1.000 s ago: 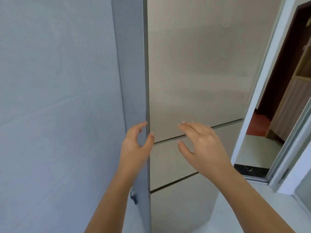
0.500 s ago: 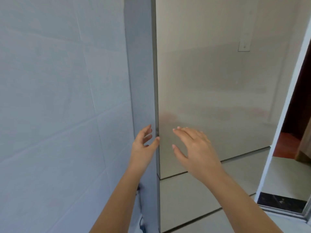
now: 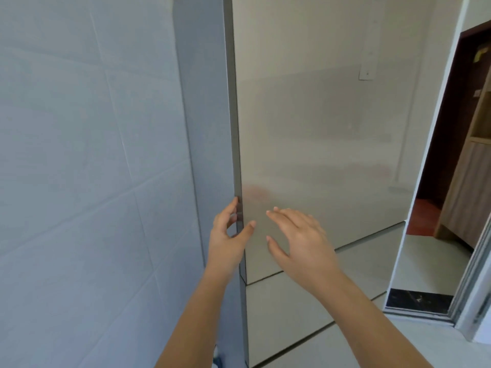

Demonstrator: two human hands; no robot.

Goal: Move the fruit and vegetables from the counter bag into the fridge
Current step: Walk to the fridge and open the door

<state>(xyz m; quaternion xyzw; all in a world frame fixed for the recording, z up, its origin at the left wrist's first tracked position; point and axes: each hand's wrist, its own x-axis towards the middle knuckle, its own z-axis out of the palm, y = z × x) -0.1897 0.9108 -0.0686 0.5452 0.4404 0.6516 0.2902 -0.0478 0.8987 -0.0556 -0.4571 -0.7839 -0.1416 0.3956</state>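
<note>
Fridge [image 3: 207,115] stands straight ahead of us, tiled wall [image 3: 79,155] on its left, doorway [image 3: 435,181] on its right w/ a cabinet [image 3: 470,192] beyond. Upper door [image 3: 318,128] sits above two lower fronts [image 3: 292,306]. Our L hand [image 3: 228,240] is at that door's left edge, thumb in front, fingers round the side; R hand [image 3: 300,243] is just right of it.

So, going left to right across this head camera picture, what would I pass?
tiled wall → fridge side → left hand, curled round the fridge door edge → right hand, open → doorway
</note>
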